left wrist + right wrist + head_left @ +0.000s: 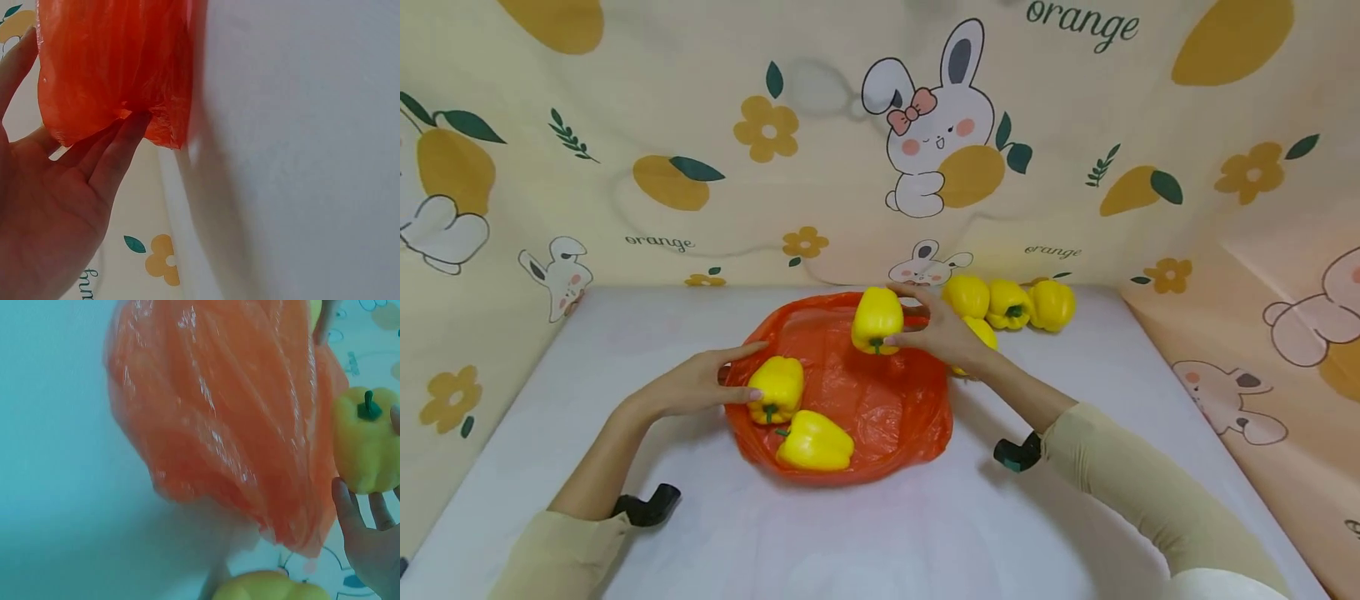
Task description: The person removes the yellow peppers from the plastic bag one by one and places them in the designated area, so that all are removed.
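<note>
A red plastic bag (pixel 865 408) lies spread wide on the table, its mouth facing up. My left hand (pixel 688 385) holds the bag's left side, thumb at the rim and fingers against the outer film, as the left wrist view shows. Inside by that thumb rests a yellow bell pepper (pixel 781 385); a second bell pepper (pixel 817 442) lies on its side near the front rim. Over the bag's back right part, my right hand (pixel 946 340) grips another yellow bell pepper (pixel 877 315) between thumb and fingers, its green stem pointing toward me.
Several more yellow bell peppers (pixel 1052 305) stand at the back right, partly behind my right hand. A black curved piece sits at each wrist, the left one (pixel 651 505) low over the white table (pixel 700 550). Printed cloth (pixel 835 208) walls the back and sides.
</note>
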Demonstrator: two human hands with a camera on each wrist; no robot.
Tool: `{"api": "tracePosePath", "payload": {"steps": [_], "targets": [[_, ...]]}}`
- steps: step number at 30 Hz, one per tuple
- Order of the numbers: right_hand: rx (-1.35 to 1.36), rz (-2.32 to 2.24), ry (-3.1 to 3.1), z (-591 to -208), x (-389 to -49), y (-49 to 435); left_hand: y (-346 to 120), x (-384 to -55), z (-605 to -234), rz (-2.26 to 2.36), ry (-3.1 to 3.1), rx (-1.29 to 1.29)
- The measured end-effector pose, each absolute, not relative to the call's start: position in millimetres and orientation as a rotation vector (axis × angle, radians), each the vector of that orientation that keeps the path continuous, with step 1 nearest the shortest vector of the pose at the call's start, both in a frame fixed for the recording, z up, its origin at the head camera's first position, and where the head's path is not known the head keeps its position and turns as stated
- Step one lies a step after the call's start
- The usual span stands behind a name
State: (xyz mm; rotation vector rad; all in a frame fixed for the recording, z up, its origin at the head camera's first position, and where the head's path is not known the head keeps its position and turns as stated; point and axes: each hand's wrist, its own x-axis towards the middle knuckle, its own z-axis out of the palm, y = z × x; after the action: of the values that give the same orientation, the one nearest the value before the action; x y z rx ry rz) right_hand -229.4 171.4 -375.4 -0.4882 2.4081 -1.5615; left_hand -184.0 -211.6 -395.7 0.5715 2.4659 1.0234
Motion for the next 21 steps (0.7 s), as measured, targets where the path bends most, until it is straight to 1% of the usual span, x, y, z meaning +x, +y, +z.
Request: {"api": "tracePosePath", "payload": {"steps": [7, 21], "targets": [[-0.491, -1.569, 2.420, -363.9, -230.6, 189.8, -210.7, -186.7, -395.5, 1.019, 2.471, 0.539], [-0.483, -1.533, 2.482, -349.4, -226.2, 230.6, -214.2, -189.8, -395.8, 1.026, 2.481, 0.585]]}}
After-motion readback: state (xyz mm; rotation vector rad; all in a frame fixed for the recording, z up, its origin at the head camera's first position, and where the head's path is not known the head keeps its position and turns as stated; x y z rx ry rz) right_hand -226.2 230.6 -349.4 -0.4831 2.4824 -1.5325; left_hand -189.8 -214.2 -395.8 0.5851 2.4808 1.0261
